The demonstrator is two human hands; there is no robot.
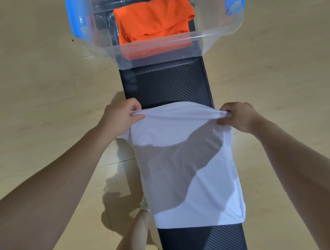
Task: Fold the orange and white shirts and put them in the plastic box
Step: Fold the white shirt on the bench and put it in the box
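Note:
The white shirt (186,166) lies partly folded along a narrow black bench (169,85). My left hand (121,115) pinches its far left corner and my right hand (238,115) pinches its far right corner, both lifting the far edge a little off the bench. The orange shirt (153,22) lies folded inside the clear plastic box (217,37), which stands on the far end of the bench.
The box has blue latches (71,17) on its left and right sides. Pale wooden floor (35,73) spreads on both sides of the bench. My leg and a white shoe (145,205) stand at the bench's left side, below the shirt.

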